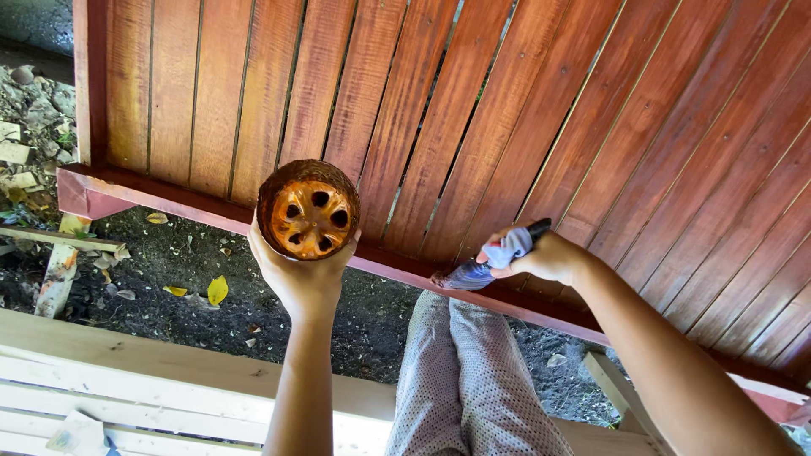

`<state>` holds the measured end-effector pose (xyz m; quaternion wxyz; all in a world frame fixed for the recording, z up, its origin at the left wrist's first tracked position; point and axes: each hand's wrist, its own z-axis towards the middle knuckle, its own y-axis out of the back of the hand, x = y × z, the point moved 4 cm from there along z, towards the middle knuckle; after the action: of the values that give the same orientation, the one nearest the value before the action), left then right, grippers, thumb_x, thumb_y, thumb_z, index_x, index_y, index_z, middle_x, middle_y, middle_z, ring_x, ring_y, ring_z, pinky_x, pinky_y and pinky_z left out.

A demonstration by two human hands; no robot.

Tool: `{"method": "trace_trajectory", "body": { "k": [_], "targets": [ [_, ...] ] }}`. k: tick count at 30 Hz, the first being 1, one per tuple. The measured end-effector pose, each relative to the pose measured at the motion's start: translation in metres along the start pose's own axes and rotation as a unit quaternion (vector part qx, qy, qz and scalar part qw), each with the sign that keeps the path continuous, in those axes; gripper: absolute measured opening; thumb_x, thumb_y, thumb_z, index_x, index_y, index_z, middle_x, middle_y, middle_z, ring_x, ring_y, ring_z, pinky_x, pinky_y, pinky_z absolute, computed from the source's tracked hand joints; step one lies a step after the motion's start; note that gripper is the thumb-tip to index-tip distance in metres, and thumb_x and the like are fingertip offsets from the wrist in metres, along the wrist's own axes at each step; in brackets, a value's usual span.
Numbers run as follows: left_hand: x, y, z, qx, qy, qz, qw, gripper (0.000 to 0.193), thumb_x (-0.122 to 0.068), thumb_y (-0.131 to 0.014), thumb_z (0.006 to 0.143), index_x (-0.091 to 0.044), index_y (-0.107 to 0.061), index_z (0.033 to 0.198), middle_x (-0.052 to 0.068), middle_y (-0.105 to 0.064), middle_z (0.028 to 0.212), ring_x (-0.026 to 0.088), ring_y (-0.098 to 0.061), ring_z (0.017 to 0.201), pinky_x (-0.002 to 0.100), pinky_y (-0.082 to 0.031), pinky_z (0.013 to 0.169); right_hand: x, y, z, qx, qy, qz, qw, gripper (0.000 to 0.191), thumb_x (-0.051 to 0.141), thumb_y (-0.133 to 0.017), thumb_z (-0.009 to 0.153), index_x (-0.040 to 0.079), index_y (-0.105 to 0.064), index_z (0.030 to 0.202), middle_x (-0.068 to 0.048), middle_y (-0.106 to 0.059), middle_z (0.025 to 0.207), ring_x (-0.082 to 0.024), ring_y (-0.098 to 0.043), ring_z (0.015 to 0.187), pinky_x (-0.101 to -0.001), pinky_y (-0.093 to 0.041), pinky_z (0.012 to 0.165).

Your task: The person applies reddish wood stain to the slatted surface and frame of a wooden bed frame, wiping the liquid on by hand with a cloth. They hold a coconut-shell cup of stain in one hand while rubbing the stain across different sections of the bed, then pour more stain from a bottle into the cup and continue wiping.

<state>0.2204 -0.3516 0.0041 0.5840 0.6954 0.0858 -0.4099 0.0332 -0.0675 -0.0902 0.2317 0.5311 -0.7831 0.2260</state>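
Note:
My left hand holds up a round container coated in orange-brown stain, its top showing several dark holes. My right hand grips a paintbrush wrapped in a whitish cloth, its bristle tip touching the lower red-brown rail of a stained wooden slat panel. The container sits in front of the panel's lower left part, apart from the brush.
My legs in dotted light trousers stand between the panel and pale unpainted planks at the bottom left. Dark soil with yellow leaves lies under the panel. Wood scraps and rubble sit at the left edge.

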Motion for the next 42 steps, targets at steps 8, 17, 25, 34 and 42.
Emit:
{"method": "trace_trajectory", "body": {
  "k": [8,17,25,34,42],
  "targets": [
    [-0.007,0.005,-0.005,-0.017,0.012,0.008,1.000,0.099,-0.028,-0.102,0.059,-0.001,-0.050,0.139,0.017,-0.056,0.132,0.035,-0.059,0.123,0.048,-0.049,0.109,0.060,-0.091,0.096,-0.009,0.077,0.070,0.995,0.043,0.008,-0.086,0.075,0.007,-0.070,0.114,-0.006,-0.079,0.117,-0.020,-0.072,0.113,-0.0424,-0.051,0.106],
    [-0.015,-0.007,-0.007,-0.031,-0.010,0.026,0.999,0.102,-0.026,-0.104,0.060,-0.001,-0.049,0.142,0.018,-0.057,0.134,0.036,-0.059,0.125,0.049,-0.048,0.110,0.038,-0.051,0.055,0.082,0.057,-0.057,0.993,0.040,0.013,-0.084,0.074,0.011,-0.074,0.112,-0.004,-0.080,0.113,-0.018,-0.076,0.104,-0.0362,-0.058,0.098],
    [-0.030,-0.033,-0.024,0.019,-0.006,0.005,1.000,0.115,-0.019,-0.099,0.046,-0.008,-0.045,0.147,0.024,-0.054,0.141,0.045,-0.050,0.136,0.051,-0.043,0.116,0.064,0.032,-0.055,-0.123,0.196,0.003,0.973,0.034,0.011,-0.086,0.075,0.003,-0.077,0.107,-0.009,-0.081,0.110,-0.014,-0.075,0.098,-0.0298,-0.057,0.092],
    [-0.067,-0.053,-0.028,0.006,-0.001,-0.005,1.000,0.110,-0.027,-0.101,0.050,-0.010,-0.048,0.144,0.012,-0.058,0.144,0.040,-0.044,0.143,0.054,-0.034,0.118,0.179,-0.031,-0.011,-0.202,0.331,-0.030,0.921,0.032,0.010,-0.083,0.077,0.003,-0.074,0.107,-0.011,-0.080,0.095,-0.013,-0.076,0.088,-0.0295,-0.060,0.077],
    [-0.080,-0.056,-0.020,-0.061,0.002,0.010,0.998,0.091,-0.011,-0.088,0.056,-0.008,-0.055,0.141,0.011,-0.059,0.146,0.039,-0.046,0.146,0.055,-0.033,0.121,0.209,-0.061,0.022,-0.289,0.262,-0.267,0.881,0.036,0.021,-0.086,0.072,0.013,-0.078,0.106,-0.023,-0.070,0.080,-0.041,-0.071,0.079,-0.0457,-0.057,0.065]
  ]
}}
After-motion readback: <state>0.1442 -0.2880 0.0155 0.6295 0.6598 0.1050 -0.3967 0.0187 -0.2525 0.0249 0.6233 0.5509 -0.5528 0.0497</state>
